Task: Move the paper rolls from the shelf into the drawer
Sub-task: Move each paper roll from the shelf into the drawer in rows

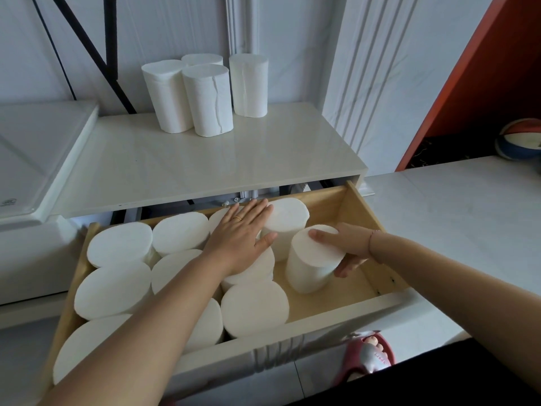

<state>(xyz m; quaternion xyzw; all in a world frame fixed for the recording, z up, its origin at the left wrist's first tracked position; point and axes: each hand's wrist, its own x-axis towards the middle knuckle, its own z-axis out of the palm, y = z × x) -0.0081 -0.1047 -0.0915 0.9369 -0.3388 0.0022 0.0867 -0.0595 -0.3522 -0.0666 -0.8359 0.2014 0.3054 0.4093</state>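
A home: slipper (366, 358), ball (524, 142), white cabinet (205, 159).

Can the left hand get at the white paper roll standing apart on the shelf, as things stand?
Probably yes. The left hand lies flat on rolls in the wooden drawer, holding nothing, and the lone white paper roll stands uncovered on the glossy cream shelf, nothing in front of it.

Far right: a red, white and blue ball (521, 142) sits at the foot of an orange-red panel (483, 68). Bottom right: a pink slipper (366, 358) on pale floor tiles (453, 206). Left: a white appliance lid (38, 153), with black metal bars (87, 45) crossing the wall behind it.
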